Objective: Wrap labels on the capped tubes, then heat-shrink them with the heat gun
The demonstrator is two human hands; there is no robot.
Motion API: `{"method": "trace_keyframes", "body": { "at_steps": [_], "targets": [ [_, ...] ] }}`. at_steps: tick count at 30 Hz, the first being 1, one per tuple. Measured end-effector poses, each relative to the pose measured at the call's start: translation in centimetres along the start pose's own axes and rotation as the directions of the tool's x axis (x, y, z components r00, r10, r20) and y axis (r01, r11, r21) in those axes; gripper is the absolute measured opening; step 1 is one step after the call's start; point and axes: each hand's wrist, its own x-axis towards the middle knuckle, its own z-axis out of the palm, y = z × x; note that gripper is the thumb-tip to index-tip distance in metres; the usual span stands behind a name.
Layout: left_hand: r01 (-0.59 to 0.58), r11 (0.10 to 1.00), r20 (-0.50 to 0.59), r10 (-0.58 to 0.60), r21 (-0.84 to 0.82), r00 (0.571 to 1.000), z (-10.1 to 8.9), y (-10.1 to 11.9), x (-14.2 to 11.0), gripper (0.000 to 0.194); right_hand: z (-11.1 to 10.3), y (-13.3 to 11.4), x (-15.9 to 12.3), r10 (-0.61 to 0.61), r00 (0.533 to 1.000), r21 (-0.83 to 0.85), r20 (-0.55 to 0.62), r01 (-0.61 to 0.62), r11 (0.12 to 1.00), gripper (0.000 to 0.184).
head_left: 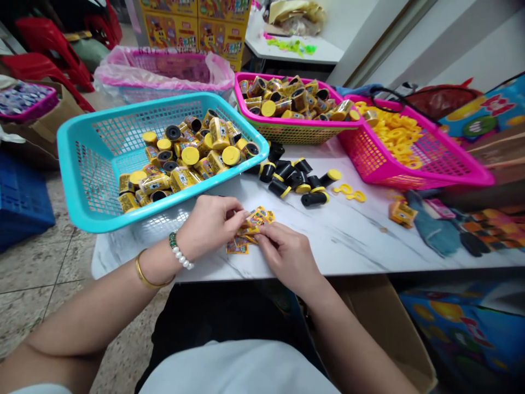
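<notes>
Both hands pinch small printed yellow labels (259,216) just above the table's front half. My left hand (211,219), with a beaded bracelet and a gold bangle on its wrist, grips the upper left edge between thumb and fingers. On the other side, my right hand (289,253) is closed on the right edge. More loose labels (237,248) lie under and between the hands. Beyond them sits a pile of black cylinders (296,178) with yellow caps, beside a few yellow plastic ring pieces (349,192).
A turquoise basket (88,210) of labelled cylinders stands at left. A pink basket (287,123) behind holds more, and another pink basket (443,178) at right holds yellow ring parts. Printed cartons (176,33) are stacked at the back. A cardboard box (381,328) stands below the table edge.
</notes>
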Motion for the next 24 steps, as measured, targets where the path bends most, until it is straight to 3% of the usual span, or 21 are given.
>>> {"method": "trace_keyframes", "body": {
  "at_steps": [4,7,10,15,19,21,23,24],
  "targets": [
    [-0.014,0.987,-0.126,-0.006,-0.157,0.992,-0.2,0.3,-0.2,0.021,-0.8,-0.1,-0.3,0.034,0.999,0.037,-0.030,-0.033,0.999,0.038],
    [-0.033,0.941,-0.203,-0.038,-0.337,0.978,-0.1,0.7,-0.4,0.027,-1.6,-0.5,-0.2,0.160,0.973,0.172,-0.168,-0.131,0.976,0.044],
    [-0.036,0.881,-0.192,-0.063,-0.472,0.979,0.1,1.0,-0.7,0.028,-2.1,-1.0,0.2,0.235,0.927,0.291,-0.292,-0.148,0.945,0.046],
    [-0.010,0.846,-0.158,-0.088,-0.533,0.984,0.5,1.1,-1.0,0.025,-1.6,-2.0,0.6,0.165,0.908,0.220,-0.385,-0.083,0.972,0.047],
    [0.032,0.805,-0.076,-0.096,-0.593,0.992,0.7,0.8,-0.8,0.020,-1.1,-2.2,1.0,0.239,0.911,0.351,-0.335,-0.115,0.929,0.053],
    [0.010,0.811,-0.063,-0.057,-0.585,0.996,0.7,0.8,-0.8,0.020,-1.0,-2.2,1.3,0.314,0.926,0.508,-0.211,-0.171,0.844,0.039],
    [-0.057,0.842,-0.143,-0.025,-0.536,0.989,0.6,0.9,-0.9,0.019,-1.0,-2.2,1.7,0.359,0.928,0.587,-0.097,-0.238,0.774,0.022],
    [-0.096,0.857,-0.212,-0.016,-0.507,0.977,0.5,1.0,-1.0,0.018,-1.0,-2.2,1.8,0.376,0.923,0.588,-0.085,-0.258,0.766,0.027]
  ]
}}
